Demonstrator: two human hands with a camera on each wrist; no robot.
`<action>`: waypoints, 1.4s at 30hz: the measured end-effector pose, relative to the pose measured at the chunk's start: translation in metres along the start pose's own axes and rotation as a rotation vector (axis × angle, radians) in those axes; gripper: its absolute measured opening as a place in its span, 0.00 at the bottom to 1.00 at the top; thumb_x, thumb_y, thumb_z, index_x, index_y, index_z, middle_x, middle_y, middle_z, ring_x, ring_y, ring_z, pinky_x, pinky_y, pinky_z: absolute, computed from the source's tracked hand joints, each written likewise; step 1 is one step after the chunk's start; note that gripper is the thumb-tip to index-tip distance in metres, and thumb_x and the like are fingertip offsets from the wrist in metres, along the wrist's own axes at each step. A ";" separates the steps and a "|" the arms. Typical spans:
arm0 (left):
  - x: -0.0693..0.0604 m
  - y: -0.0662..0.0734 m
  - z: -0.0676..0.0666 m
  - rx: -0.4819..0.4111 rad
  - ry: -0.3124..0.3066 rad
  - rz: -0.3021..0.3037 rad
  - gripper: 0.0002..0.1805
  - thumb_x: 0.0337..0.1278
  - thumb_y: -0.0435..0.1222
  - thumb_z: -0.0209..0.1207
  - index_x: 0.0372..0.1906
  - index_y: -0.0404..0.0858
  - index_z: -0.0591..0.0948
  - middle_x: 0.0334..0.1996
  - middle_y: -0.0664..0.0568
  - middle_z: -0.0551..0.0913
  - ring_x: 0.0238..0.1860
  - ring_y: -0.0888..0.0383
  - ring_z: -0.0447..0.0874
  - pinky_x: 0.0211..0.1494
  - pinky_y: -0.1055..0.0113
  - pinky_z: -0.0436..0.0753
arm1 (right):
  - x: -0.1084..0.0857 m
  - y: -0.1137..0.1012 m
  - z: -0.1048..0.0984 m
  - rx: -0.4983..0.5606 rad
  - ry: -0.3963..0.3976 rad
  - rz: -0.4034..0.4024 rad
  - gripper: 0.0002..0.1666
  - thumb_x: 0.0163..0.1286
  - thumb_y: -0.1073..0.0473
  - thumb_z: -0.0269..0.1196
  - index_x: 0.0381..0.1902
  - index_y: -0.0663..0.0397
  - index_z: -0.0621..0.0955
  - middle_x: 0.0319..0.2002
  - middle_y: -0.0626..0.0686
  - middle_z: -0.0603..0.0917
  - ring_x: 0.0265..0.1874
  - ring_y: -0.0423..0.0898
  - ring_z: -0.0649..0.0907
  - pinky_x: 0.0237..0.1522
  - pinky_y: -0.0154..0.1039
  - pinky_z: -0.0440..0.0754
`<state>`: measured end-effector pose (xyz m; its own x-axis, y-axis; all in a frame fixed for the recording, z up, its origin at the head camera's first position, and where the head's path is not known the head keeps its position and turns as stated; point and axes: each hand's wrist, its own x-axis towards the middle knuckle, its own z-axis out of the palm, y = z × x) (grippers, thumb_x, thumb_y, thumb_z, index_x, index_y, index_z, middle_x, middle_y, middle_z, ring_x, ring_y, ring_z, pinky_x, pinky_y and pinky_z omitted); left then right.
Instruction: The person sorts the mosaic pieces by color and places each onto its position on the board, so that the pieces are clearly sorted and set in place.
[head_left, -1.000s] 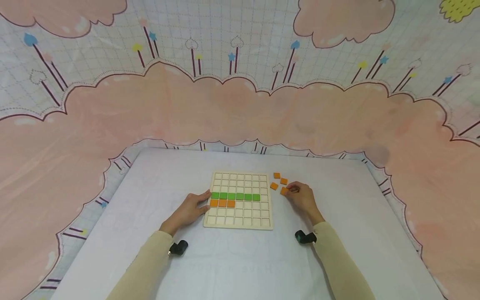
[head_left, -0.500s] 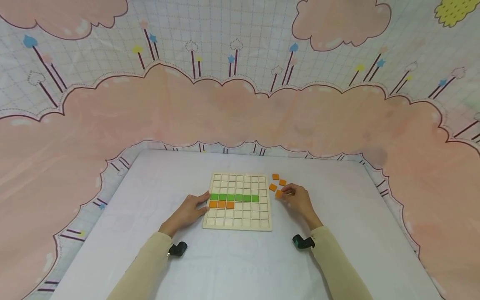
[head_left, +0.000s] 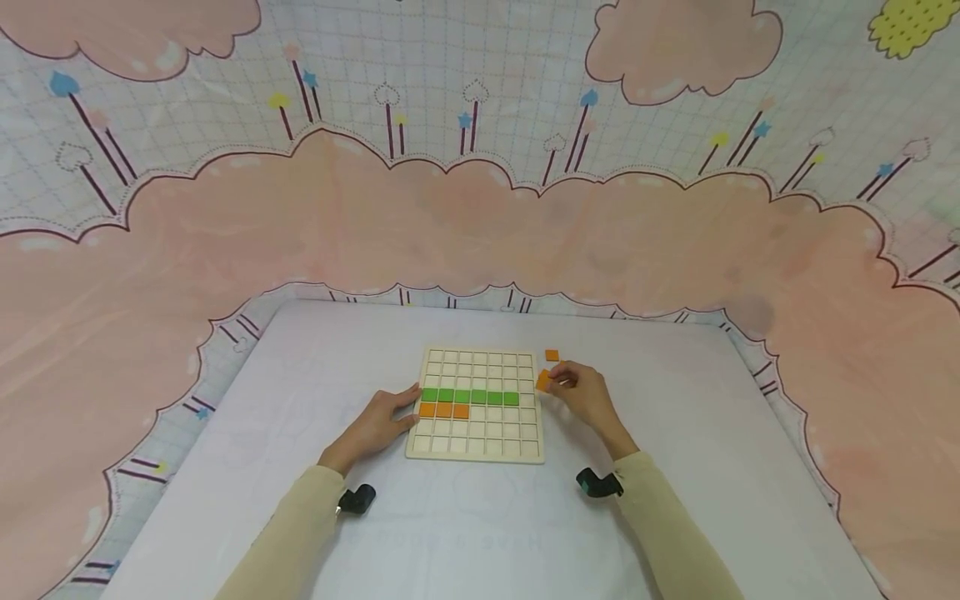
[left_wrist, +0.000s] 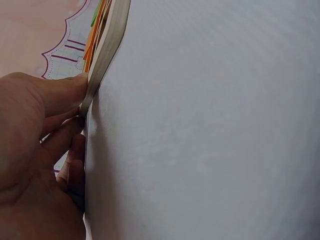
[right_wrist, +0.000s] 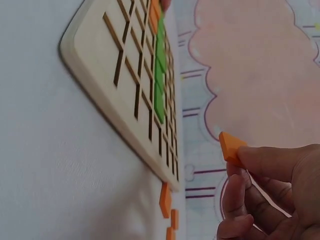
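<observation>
A square wooden grid board [head_left: 487,447] lies on the table, carrying a row of green tiles [head_left: 478,397] and, in front of it, three orange tiles [head_left: 444,411] at the left. At its left edge rests my left hand [head_left: 379,423], thumb and forefinger spread apart along the side; the left wrist view has the thumb [left_wrist: 65,94] against the edge. My right hand [head_left: 588,396] pinches a loose orange tile [right_wrist: 231,149] between thumb and fingers, off the table near the board's right edge. Another orange tile [head_left: 552,355] lies behind that hand, which hides others in the head view.
Several orange tiles [right_wrist: 165,200] lie by the board's corner in the right wrist view. White cloth covers the table [head_left: 480,533]. A patterned curtain [head_left: 465,225] surrounds its back and sides. A black device [head_left: 598,483] is worn at each wrist.
My right hand has picked an orange tile up off the table and moved slightly left, toward the board. My left hand and the board stay in place.
</observation>
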<state>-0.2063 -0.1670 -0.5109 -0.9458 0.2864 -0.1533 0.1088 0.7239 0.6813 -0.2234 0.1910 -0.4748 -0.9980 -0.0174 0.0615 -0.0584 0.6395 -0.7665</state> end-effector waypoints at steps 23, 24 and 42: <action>-0.003 0.002 -0.001 0.012 -0.009 -0.010 0.31 0.67 0.38 0.58 0.73 0.43 0.65 0.77 0.54 0.58 0.74 0.42 0.56 0.76 0.41 0.57 | -0.007 -0.032 0.055 0.115 -0.119 -0.039 0.06 0.61 0.63 0.70 0.37 0.52 0.84 0.35 0.50 0.88 0.30 0.41 0.82 0.36 0.35 0.82; -0.003 0.002 0.000 0.014 -0.010 -0.010 0.31 0.67 0.39 0.58 0.73 0.43 0.65 0.77 0.54 0.58 0.73 0.42 0.58 0.76 0.41 0.58 | -0.007 -0.033 0.057 0.116 -0.121 -0.050 0.06 0.61 0.64 0.70 0.36 0.52 0.84 0.35 0.51 0.89 0.30 0.41 0.83 0.37 0.36 0.82; -0.001 0.002 0.000 0.017 -0.005 -0.021 0.32 0.67 0.39 0.59 0.73 0.43 0.65 0.77 0.57 0.59 0.70 0.45 0.62 0.75 0.42 0.61 | -0.011 -0.037 0.079 0.089 -0.173 -0.071 0.05 0.63 0.63 0.68 0.38 0.53 0.85 0.36 0.50 0.88 0.34 0.41 0.83 0.40 0.35 0.82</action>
<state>-0.2054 -0.1654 -0.5097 -0.9465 0.2738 -0.1709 0.0939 0.7401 0.6660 -0.2120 0.1064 -0.4977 -0.9804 -0.1966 0.0126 -0.1232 0.5619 -0.8180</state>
